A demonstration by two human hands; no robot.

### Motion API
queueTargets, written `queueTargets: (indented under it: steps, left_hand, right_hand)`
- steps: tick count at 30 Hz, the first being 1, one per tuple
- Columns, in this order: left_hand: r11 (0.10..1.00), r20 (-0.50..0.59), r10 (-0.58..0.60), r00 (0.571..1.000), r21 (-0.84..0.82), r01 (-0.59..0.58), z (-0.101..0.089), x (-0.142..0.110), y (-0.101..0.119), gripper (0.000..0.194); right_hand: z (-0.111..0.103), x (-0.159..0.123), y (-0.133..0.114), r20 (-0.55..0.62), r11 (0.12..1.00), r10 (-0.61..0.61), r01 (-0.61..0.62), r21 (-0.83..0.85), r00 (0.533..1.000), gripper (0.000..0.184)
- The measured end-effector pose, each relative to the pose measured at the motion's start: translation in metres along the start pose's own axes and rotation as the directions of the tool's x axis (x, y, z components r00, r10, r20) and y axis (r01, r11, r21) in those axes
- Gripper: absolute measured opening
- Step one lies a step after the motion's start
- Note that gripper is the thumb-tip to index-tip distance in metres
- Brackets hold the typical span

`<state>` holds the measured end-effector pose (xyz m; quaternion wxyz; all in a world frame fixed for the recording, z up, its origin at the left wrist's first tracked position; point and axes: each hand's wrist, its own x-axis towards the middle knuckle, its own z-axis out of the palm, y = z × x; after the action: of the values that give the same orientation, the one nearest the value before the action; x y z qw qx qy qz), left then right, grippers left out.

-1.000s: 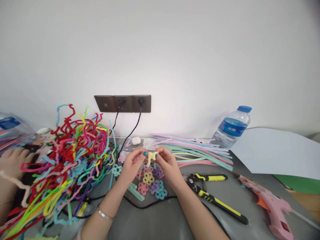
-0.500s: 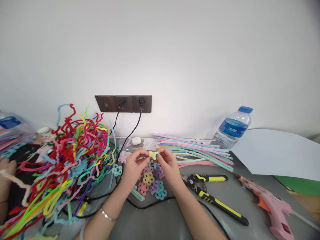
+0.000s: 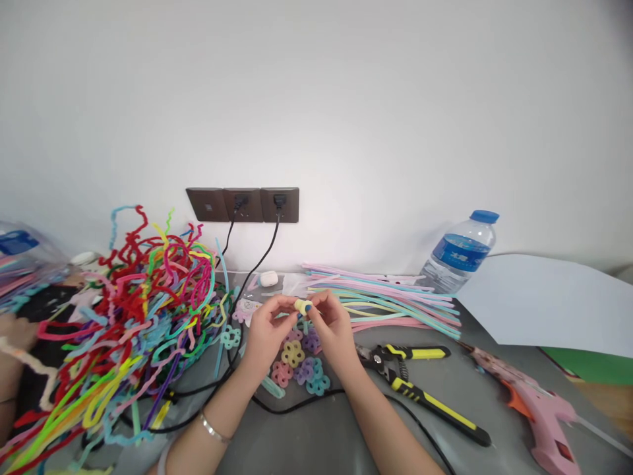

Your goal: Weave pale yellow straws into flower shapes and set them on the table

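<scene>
A short pale-yellow pipe cleaner (image 3: 302, 307), bent into small loops, is pinched between both hands. My left hand (image 3: 270, 323) grips its left side with thumb and forefinger, fingers closed. On its right side, my right hand (image 3: 332, 326) is closed too, with a blue-painted thumbnail against the loops. Partly covered by the fingers, the exact shape of the piece cannot be made out. Just below the hands lie several pipe-cleaner flowers, among them a yellow flower (image 3: 293, 354), a pink flower (image 3: 282, 373) and a blue flower (image 3: 318, 380).
A tangled heap of coloured pipe cleaners (image 3: 148, 310) fills the left, beside another person's hand (image 3: 14, 336). Straight pastel pipe cleaners (image 3: 395, 307) lie behind. Rightward are yellow-black pliers (image 3: 430, 399), a pink glue gun (image 3: 537, 412), a water bottle (image 3: 462, 254) and white paper (image 3: 548, 300). A black cable (image 3: 291, 408) crosses the table.
Both hands stay in place on the yellow pipe cleaner, which has turned slightly between the fingertips. The view has shifted a little; nothing else has visibly moved.
</scene>
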<state>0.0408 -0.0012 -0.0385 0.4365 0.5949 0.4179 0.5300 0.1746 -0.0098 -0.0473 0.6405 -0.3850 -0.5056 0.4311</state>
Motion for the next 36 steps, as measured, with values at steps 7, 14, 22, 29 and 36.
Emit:
queueTargets:
  steps: [7, 14, 22, 29, 36]
  left_hand:
    - [0.999, 0.036, 0.052, 0.998, 0.004, -0.052, -0.0027, -0.0009, -0.0022, 0.016]
    - [0.999, -0.005, -0.027, 1.000, -0.043, 0.027, -0.0045, 0.0028, 0.0057, 0.010]
    - [0.994, -0.028, -0.040, 0.999, 0.104, 0.043, -0.0073, 0.0034, 0.0040, 0.009]
    - [0.980, 0.060, -0.030, 0.998, 0.198, 0.018, -0.0089, 0.0031, -0.0011, 0.012]
    - [0.937, 0.030, 0.021, 0.999, 0.347, -0.031, -0.0080, 0.0020, 0.0004, 0.010]
  right_hand:
    - [-0.0029, 0.0015, 0.0012, 0.007, 1.000, 0.008, -0.008, 0.008, 1.000, 0.019]
    - [-0.0033, 0.0051, -0.0018, 0.137, 0.991, 0.053, -0.069, 0.119, 0.989, 0.024]
    - [-0.0027, 0.0028, 0.0057, 0.112, 0.995, 0.060, -0.069, 0.079, 0.992, 0.024]
    - [-0.0054, 0.0051, 0.0066, 0.105, 0.995, 0.090, -0.095, 0.039, 0.990, 0.025]
    - [-0.0028, 0.0022, 0.0033, 0.078, 0.997, 0.072, -0.071, -0.006, 0.994, 0.015]
